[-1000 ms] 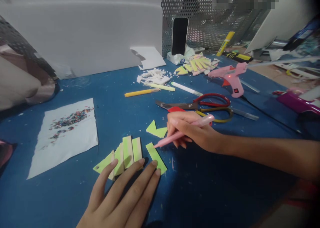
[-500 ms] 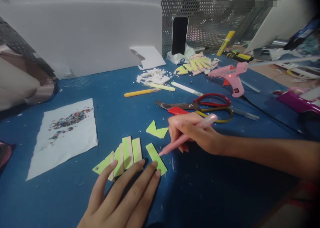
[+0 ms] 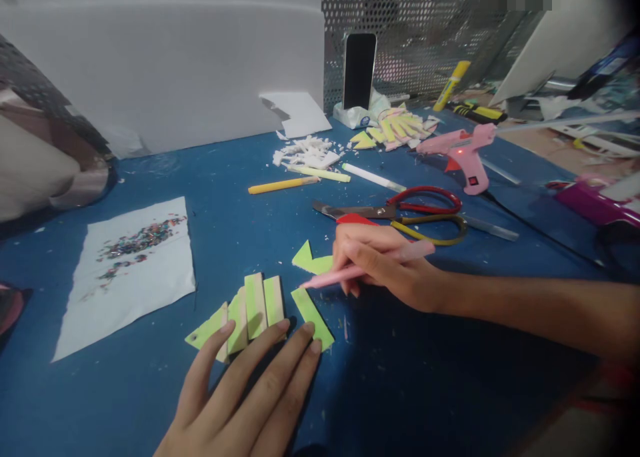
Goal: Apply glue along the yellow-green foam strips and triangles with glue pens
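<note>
My left hand (image 3: pixel 250 390) lies with fingers spread, its tips resting on green and cream striped pieces (image 3: pixel 256 307) and on a separate green strip (image 3: pixel 314 320). The striped pieces sit side by side in a fish-like shape, the leftmost one pointed with a small dark dot. Between the fingers of my right hand (image 3: pixel 385 263) is a pink marker (image 3: pixel 345 275), its tip at the top end of the green strip. Behind that tip lies a notched green piece (image 3: pixel 310 260), partly covered by my right hand.
Large scissors (image 3: pixel 370 212) lie beyond my right hand, with a pink hot glue gun (image 3: pixel 467 153) farther right. White scraps (image 3: pixel 307 153), an orange marker (image 3: pixel 283 185) and a propped phone (image 3: pixel 360 70) are at the back. Paper with colourful bits (image 3: pixel 125 297) lies left.
My right hand has moved the pink marker's tip from the strip's right edge up and left to its top end. My left hand stays put.
</note>
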